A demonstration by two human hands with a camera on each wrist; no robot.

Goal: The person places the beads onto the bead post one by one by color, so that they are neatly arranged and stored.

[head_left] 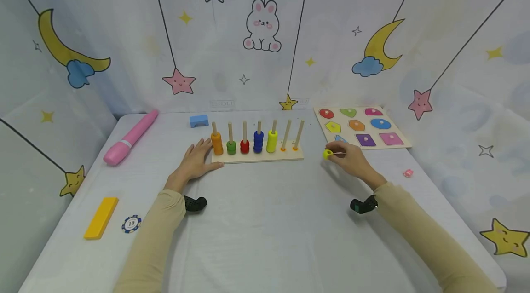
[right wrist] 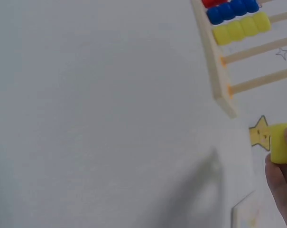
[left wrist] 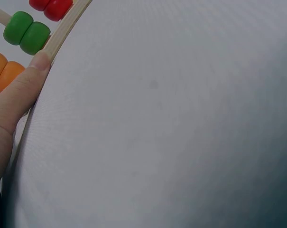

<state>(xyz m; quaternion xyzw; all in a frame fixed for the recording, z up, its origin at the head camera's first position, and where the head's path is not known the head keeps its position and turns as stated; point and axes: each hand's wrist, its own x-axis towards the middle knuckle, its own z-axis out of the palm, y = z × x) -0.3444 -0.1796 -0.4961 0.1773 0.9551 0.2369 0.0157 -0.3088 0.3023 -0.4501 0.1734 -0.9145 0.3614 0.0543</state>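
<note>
A wooden peg board [head_left: 265, 159] bears upright pegs with orange beads [head_left: 217, 143], green beads [head_left: 231, 147], red beads [head_left: 244, 146], blue beads [head_left: 258, 141] and yellow beads [head_left: 271, 141]; its two rightmost pegs are bare. My left hand [head_left: 194, 160] holds the board's left end, its thumb [left wrist: 32, 78] along the front edge beside the orange and green beads. To the right of the board, my right hand [head_left: 352, 160] pinches a loose yellow bead [right wrist: 280, 142] between thumb and fingers, raised above the table and apart from the pegs.
Behind my right hand lies a shape puzzle board [head_left: 389, 126], with a small pink piece [head_left: 408, 173] nearer the right edge. A blue block [head_left: 199, 121] sits behind the peg board. Toward the left are a pink tube-shaped thing [head_left: 131, 139], a yellow block [head_left: 101, 218] and a poker chip [head_left: 131, 224].
</note>
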